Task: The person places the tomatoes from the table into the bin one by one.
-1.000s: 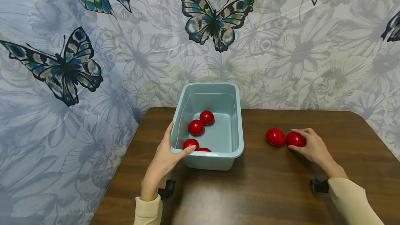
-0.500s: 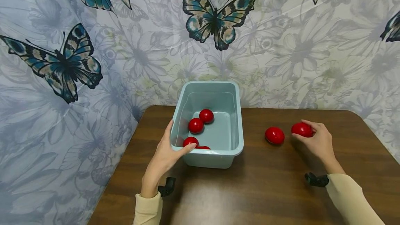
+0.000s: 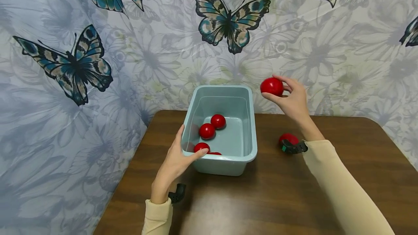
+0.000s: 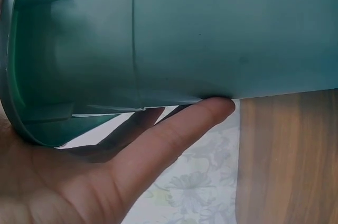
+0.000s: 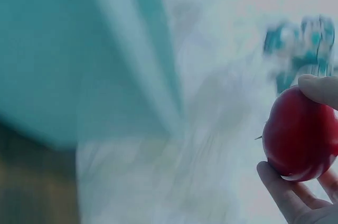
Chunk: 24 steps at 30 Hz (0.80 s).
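My right hand (image 3: 295,100) pinches a shiny red tomato (image 3: 271,86) between thumb and fingers, raised beyond the bin's right side. A small stem tip shows on this tomato (image 5: 301,134) in the right wrist view. With the thumb at the front rim and fingers along the left side, my left hand (image 3: 173,164) grips the pale blue-green plastic bin (image 3: 222,165). Several tomatoes (image 3: 207,131) lie inside the bin, towards its left and front; one is mostly hidden by the front rim. In the left wrist view a finger (image 4: 174,134) presses against the outer wall.
Another tomato (image 3: 289,138) sits on the brown wooden table (image 3: 261,202) right of the bin, partly covered by the black strap (image 3: 294,147) on the right wrist. Behind the table hangs a butterfly-and-flower patterned cloth (image 3: 163,46).
My right hand has lifted the tomato off the table, away from the one beside it, and carried it up and left towards the bin. The left hand stays at the bin.
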{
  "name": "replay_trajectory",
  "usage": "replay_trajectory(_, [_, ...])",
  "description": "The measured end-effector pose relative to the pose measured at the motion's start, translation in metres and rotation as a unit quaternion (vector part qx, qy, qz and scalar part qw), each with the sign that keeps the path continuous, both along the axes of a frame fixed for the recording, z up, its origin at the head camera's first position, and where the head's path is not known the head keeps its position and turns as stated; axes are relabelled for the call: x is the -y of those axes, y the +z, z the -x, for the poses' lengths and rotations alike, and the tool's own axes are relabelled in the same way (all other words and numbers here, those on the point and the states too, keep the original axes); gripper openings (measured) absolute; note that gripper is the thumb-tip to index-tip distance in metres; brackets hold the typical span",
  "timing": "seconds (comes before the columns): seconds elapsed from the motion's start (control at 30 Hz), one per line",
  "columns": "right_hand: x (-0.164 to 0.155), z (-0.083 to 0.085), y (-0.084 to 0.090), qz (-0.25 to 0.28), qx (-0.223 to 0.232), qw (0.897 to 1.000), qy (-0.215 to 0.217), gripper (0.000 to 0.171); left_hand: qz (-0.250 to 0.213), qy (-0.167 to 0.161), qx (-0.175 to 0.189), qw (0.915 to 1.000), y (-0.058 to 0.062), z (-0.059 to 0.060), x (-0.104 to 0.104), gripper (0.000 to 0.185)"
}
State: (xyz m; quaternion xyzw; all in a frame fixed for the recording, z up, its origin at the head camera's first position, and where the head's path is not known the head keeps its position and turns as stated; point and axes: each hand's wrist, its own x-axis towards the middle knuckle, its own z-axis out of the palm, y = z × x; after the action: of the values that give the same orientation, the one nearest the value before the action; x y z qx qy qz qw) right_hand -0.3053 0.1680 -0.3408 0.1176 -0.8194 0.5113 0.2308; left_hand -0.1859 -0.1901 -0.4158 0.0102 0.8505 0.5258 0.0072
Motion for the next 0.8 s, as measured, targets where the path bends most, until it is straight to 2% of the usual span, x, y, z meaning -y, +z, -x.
replay_trajectory(0.17, [0.051, 0.007, 0.026, 0.02, -0.007, 0.998, 0.065, 0.061, -0.013, -0.005, -0.009, 0.9999, -0.001, 0.002, 0.0, 0.113])
replay_trajectory(0.33, [0.083, 0.008, 0.039, 0.027, -0.024, 0.995, 0.098, 0.061, -0.016, -0.015, -0.022, 0.9995, -0.002, 0.004, -0.001, 0.112])
replay_trajectory(0.53, [0.098, 0.007, 0.039, 0.024, -0.024, 0.993, 0.114, 0.06, -0.013, -0.012, -0.019, 0.9997, -0.001, 0.003, -0.002, 0.113])
replay_trajectory(0.8, [0.098, 0.006, 0.038, 0.023, -0.015, 0.992, 0.12, 0.059, -0.011, -0.01, -0.013, 0.9998, 0.0, 0.002, -0.002, 0.114])
